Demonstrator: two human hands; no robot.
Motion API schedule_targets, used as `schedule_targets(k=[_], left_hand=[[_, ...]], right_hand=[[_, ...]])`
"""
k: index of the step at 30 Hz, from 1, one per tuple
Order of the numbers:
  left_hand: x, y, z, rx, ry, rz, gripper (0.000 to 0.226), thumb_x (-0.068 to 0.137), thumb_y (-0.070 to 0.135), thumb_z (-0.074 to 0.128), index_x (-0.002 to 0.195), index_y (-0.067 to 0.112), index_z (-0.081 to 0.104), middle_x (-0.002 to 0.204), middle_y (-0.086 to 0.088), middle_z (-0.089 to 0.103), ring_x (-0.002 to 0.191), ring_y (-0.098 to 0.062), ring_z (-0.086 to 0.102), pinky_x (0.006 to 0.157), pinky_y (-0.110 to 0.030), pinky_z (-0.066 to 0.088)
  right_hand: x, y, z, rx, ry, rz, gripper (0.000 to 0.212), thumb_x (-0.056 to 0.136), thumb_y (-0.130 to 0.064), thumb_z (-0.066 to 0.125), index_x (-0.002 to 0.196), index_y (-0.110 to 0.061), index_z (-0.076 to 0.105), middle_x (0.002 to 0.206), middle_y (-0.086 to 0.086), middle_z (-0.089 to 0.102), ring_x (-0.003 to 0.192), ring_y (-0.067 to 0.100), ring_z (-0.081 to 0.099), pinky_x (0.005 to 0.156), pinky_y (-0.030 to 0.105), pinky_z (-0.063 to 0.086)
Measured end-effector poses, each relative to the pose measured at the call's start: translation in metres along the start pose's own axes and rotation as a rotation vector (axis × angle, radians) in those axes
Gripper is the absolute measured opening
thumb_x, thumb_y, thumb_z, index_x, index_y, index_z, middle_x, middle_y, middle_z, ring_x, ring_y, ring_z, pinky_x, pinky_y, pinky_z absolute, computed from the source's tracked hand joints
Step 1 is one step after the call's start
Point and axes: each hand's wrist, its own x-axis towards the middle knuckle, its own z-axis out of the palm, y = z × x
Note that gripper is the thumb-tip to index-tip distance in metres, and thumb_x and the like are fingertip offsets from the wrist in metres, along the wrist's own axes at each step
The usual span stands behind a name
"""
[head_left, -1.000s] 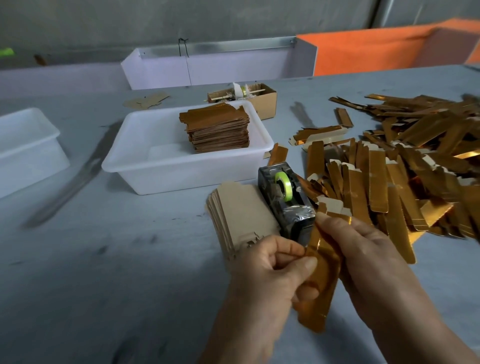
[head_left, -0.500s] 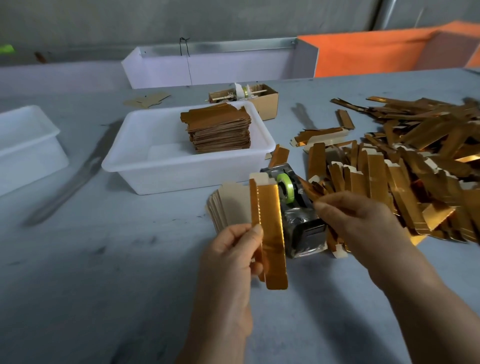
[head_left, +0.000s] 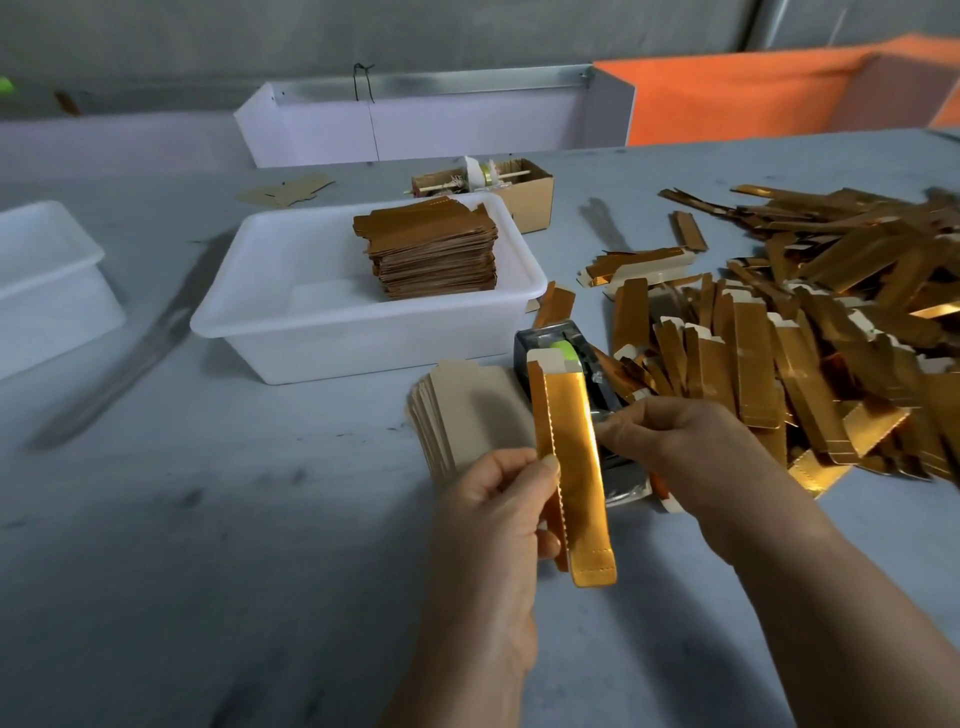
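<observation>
Left hand (head_left: 498, 514) grips a gold card sleeve (head_left: 576, 467) by its left edge, thumb on the face, and holds it upright just in front of the tape dispenser (head_left: 543, 335). Right hand (head_left: 691, 447) is curled at the dispenser's front end; whether it pinches anything cannot be told. Loose gold sleeves (head_left: 779, 364) lie right of the dispenser.

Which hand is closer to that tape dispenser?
Right. The right hand has its fingertips at the tape dispenser's near end; the left hand holds a gold sleeve up just in front of it.
</observation>
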Motion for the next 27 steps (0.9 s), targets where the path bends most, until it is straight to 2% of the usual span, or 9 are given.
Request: schedule_targets(k=[3, 7, 10, 12, 14, 17, 20, 23, 27], left_hand=[[0.001, -0.001, 0.007, -0.012, -0.034, -0.023, 0.011, 0.091, 0.016, 0.062, 0.082, 0.013, 0.068, 0.078, -0.018, 0.07, 0.052, -0.011, 0.052, 0.042, -0.017, 0.04], [0.003, -0.004, 0.015, -0.017, -0.036, -0.032, 0.012, 0.095, 0.02, 0.056, 0.094, 0.01, 0.065, 0.091, -0.017, 0.073, 0.068, -0.022, 0.059, 0.043, -0.018, 0.039], [0.003, -0.006, 0.015, -0.002, -0.038, -0.016, 0.014, 0.095, 0.02, 0.056, 0.097, 0.01, 0.066, 0.092, -0.018, 0.073, 0.068, -0.022, 0.057, 0.044, -0.017, 0.041], [0.003, -0.007, 0.014, 0.017, -0.037, 0.005, 0.015, 0.095, 0.02, 0.057, 0.095, 0.01, 0.067, 0.084, -0.017, 0.071, 0.057, -0.013, 0.054, 0.044, -0.017, 0.042], [0.003, -0.009, 0.013, 0.041, -0.036, 0.026, 0.014, 0.094, 0.02, 0.058, 0.094, 0.009, 0.068, 0.075, -0.011, 0.067, 0.048, -0.007, 0.05, 0.043, -0.016, 0.041], [0.005, -0.011, 0.012, 0.048, -0.033, 0.042, 0.013, 0.094, 0.019, 0.059, 0.091, 0.009, 0.067, 0.063, -0.002, 0.059, 0.045, -0.005, 0.046, 0.043, -0.016, 0.039], [0.005, -0.009, 0.012, 0.058, -0.039, 0.071, 0.011, 0.092, 0.018, 0.061, 0.085, 0.012, 0.067, 0.063, 0.002, 0.059, 0.051, -0.006, 0.047, 0.044, -0.014, 0.037], [0.006, -0.007, 0.014, 0.046, -0.07, 0.085, 0.011, 0.091, 0.021, 0.063, 0.083, 0.015, 0.067, 0.074, -0.002, 0.065, 0.065, -0.011, 0.057, 0.052, -0.016, 0.043], [0.007, -0.005, 0.018, 0.056, -0.121, 0.113, 0.01, 0.092, 0.023, 0.061, 0.085, 0.018, 0.067, 0.075, 0.001, 0.068, 0.071, -0.013, 0.061, 0.06, -0.022, 0.049]], right_hand=[[-0.001, 0.001, 0.002, 0.054, 0.025, 0.0, 0.015, 0.087, -0.024, 0.062, 0.078, -0.013, 0.069, 0.079, 0.001, 0.068, 0.079, 0.01, 0.06, 0.059, 0.023, 0.035], [-0.007, 0.0, 0.002, 0.295, -0.031, 0.057, 0.018, 0.09, -0.02, 0.056, 0.083, -0.009, 0.068, 0.062, -0.001, 0.068, 0.051, 0.003, 0.061, 0.049, 0.019, 0.045], [-0.01, 0.0, -0.003, 0.454, -0.056, 0.09, 0.017, 0.09, -0.02, 0.056, 0.086, -0.009, 0.068, 0.063, -0.006, 0.069, 0.056, 0.004, 0.064, 0.048, 0.017, 0.048], [-0.011, 0.004, -0.005, 0.34, 0.01, 0.042, 0.016, 0.087, -0.023, 0.06, 0.08, -0.014, 0.07, 0.069, -0.013, 0.068, 0.076, 0.008, 0.062, 0.064, 0.024, 0.046], [-0.015, 0.007, -0.004, 0.196, 0.101, -0.036, 0.017, 0.085, -0.026, 0.063, 0.073, -0.016, 0.069, 0.078, -0.018, 0.064, 0.085, 0.003, 0.052, 0.068, 0.024, 0.035], [-0.019, 0.013, -0.001, -0.054, 0.197, -0.117, 0.018, 0.084, -0.029, 0.064, 0.069, -0.019, 0.066, 0.106, -0.02, 0.052, 0.098, 0.004, 0.045, 0.08, 0.028, 0.036], [-0.022, 0.016, 0.003, -0.211, 0.238, -0.148, 0.016, 0.084, -0.029, 0.065, 0.072, -0.021, 0.067, 0.12, -0.013, 0.047, 0.108, 0.007, 0.041, 0.087, 0.034, 0.039], [-0.026, 0.015, 0.006, -0.207, 0.254, -0.153, 0.015, 0.084, -0.027, 0.065, 0.07, -0.021, 0.066, 0.126, -0.009, 0.049, 0.109, 0.008, 0.042, 0.089, 0.034, 0.042], [-0.029, 0.015, 0.013, -0.252, 0.306, -0.192, 0.021, 0.085, -0.021, 0.063, 0.066, -0.026, 0.059, 0.127, -0.006, 0.05, 0.116, 0.014, 0.046, 0.09, 0.034, 0.043]])
